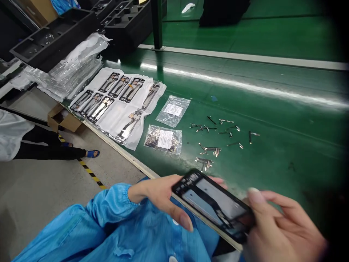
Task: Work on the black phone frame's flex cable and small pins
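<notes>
Head view looks down past a blue antistatic smock sleeve at a dark smartphone housing, held tilted in both hands just above the near edge of a green conveyor belt. The left hand is partly closed around the housing's left end, with its fingers curled behind and one fingertip under the near edge. The right hand cups the right end, its thumb lifted off the surface. Both hands keep to the edges, a light hold that leaves the glossy face largely bare and open to inspection.

Beyond the hands, small metal parts lie scattered on the belt beside two labelled zip bags. Further left, phone frames rest in rows on white foam sheets, next to a pile of clear plastic trays. Black foam trays sit at the far left. On the near-left floor, a co-worker's legs end in blue sandals, close to a cardboard box.
</notes>
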### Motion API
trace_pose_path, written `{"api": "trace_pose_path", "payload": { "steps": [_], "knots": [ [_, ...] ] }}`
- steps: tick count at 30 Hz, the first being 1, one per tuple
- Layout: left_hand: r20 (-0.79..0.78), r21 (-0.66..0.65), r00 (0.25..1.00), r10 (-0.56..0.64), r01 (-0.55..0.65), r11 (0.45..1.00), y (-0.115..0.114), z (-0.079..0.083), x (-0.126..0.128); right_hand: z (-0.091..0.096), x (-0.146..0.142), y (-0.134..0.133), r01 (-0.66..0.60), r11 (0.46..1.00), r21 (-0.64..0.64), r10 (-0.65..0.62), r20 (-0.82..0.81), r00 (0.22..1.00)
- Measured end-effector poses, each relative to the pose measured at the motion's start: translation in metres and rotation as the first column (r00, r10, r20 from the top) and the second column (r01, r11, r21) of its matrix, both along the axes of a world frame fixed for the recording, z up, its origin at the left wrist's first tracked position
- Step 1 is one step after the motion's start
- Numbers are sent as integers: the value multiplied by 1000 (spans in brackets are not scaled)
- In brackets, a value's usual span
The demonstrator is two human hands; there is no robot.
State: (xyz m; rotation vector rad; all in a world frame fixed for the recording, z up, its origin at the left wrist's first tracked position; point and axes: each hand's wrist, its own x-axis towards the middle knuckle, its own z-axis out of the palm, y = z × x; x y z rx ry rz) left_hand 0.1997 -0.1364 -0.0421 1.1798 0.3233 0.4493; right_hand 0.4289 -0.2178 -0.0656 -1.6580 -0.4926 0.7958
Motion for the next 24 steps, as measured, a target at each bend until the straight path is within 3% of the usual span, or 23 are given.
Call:
{"api": "trace_pose_path", "payload": {
  "steps": [2, 4, 6, 12, 24],
  "knots": [
    [59, -140, 979, 193, -184, 973, -17, -10, 15, 14, -23, 10, 8, 1000, -15, -8, -32, 999],
    [14, -278, 936, 352, -334, 900, -28, -17, 24, 17, -34, 16, -16, 999, -51, 12, -83, 996],
    [-28, -348, 909, 416, -399, 848, -32, -21, 26, 13, -35, 19, -66, 996, -65, 55, -152, 987],
    [12, -360, 904, 428, -395, 845, -21, -27, 19, 5, -23, 20, -193, 981, 1, 180, -358, 916],
    [-12, -401, 896, 444, -411, 819, -18, -26, 23, 1, -22, 19, -214, 977, 21, 206, -362, 909]
  ]
}}
